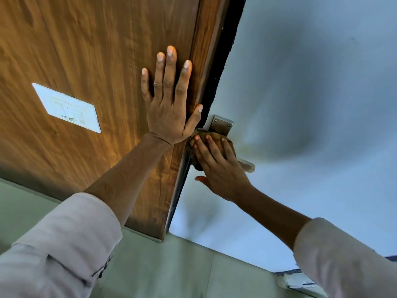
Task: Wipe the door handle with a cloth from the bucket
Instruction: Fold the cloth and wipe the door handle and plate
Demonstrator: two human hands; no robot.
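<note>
Door is braced by flat, released left hand. Cloth is clenched in right hand grip, pressed on handle under plate. Risk: door may swing if the brace slips; cloth may slide off.

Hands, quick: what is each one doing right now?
Left hand: open, flat against the brown wooden door, holding nothing.
Right hand: pressing a crumpled brown cloth onto the silver metal door handle.

Brown woodgrain door, brown cloth, silver handle
</note>
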